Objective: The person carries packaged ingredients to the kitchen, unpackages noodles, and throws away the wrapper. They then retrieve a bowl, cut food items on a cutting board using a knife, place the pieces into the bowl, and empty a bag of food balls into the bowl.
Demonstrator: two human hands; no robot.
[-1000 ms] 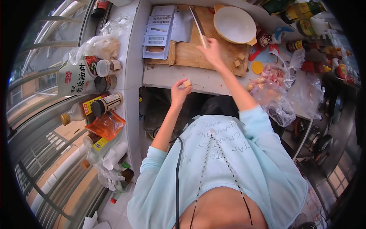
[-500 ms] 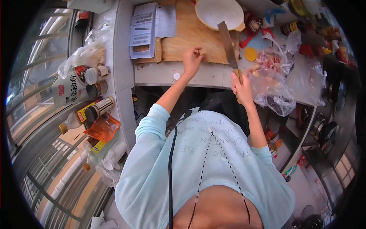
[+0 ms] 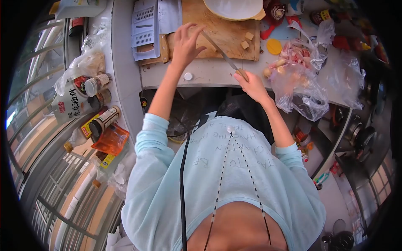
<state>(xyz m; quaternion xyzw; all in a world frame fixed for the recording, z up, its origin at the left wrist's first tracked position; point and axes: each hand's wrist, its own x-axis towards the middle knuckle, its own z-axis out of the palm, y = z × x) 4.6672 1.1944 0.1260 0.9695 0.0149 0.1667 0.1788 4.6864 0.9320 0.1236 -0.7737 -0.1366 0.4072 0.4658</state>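
My right hand [image 3: 250, 85] is closed round the wooden handle of a knife [image 3: 222, 52], whose blade slants up and left over the wooden cutting board [image 3: 222, 29]. Over the board's front left part is my left hand [image 3: 187, 44], its fingers apart and nothing seen in it. The blade's tip lies just right of those fingers. Small tan cubes [image 3: 245, 44] sit on the board's right part. A second wooden handle [image 3: 163, 48] lies at the board's left, beside a light blue grater [image 3: 145, 31].
A white pan [image 3: 234, 8] stands on the board's back right. Raw meat [image 3: 295, 52] in plastic bags [image 3: 299, 85] is right of the board. A small white cap [image 3: 188, 76] lies on the counter's front edge. Bottles and jars [image 3: 97, 84] line the left sill.
The knife has swung from upright at the board's right edge to a left-leaning slant over the board. My left hand has moved up and left, its fingers spreading. The view has shifted too.
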